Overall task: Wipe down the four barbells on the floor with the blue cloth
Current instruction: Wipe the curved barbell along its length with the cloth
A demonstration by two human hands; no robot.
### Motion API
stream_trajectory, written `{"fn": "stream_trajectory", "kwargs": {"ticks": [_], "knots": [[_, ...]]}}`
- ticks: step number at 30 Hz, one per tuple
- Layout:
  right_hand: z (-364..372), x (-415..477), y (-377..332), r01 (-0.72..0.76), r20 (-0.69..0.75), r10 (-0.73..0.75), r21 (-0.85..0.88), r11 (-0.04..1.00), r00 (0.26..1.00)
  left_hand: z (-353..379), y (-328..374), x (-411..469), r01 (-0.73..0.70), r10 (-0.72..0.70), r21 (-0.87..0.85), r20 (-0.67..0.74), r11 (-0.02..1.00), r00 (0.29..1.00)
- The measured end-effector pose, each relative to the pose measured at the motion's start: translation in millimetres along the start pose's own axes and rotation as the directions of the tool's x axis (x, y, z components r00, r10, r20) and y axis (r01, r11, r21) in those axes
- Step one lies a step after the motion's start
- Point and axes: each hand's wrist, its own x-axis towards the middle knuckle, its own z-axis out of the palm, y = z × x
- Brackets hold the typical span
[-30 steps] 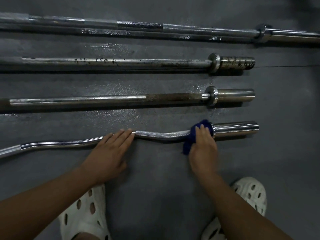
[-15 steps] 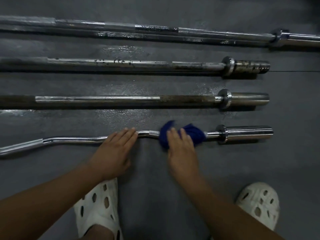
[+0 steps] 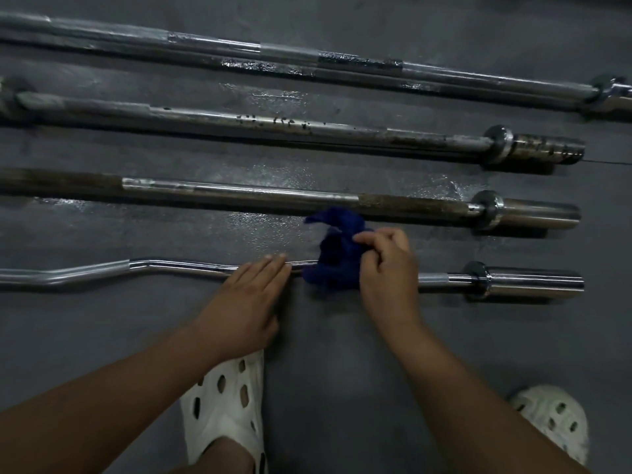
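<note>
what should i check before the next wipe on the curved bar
1. Cloth gripped: right hand pinches the blue cloth. Ok.
2. Cloth wrapped round the curved bar: bunched and blurred. Cannot tell.
3. Bar steadied: left hand rests flat on it. Ok.
4. Leftward path free: left hand lies right beside the cloth. Not ok.
5. Floor dry: wet sheen between the bars. Not ok.

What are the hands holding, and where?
The right hand pinches the blue cloth by its right side. The left hand rests flat on the curved barbell.
</note>
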Motion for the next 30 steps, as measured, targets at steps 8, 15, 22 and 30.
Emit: {"fn": "stream_trajectory", "kwargs": {"ticks": [8, 15, 22, 30], "knots": [[61, -28, 3, 0.175, 0.262, -0.06, -0.444, 0.879, 0.963, 2, -1, -1, 0.005, -0.005, -0.025, -0.004, 1.0, 1.0], [54, -8, 11, 0.417, 0.425, -0.205, -0.5, 0.759, 0.882, 1, -14, -8, 0.04, -0.04, -0.026, -0.001, 0.999, 0.999], [114, -52, -34, 0.241, 0.308, -0.122, -0.386, 0.89, 0.944, 4, -17, -6, 0.07, -0.07, -0.027, 0.006, 0.997, 0.998], [104, -32, -58, 0.226, 0.355, -0.064, -0.436, 0.871, 0.933, -8, -35, -19, 0.054, -0.056, 0.044, 0.036, 0.998, 0.998]]}}
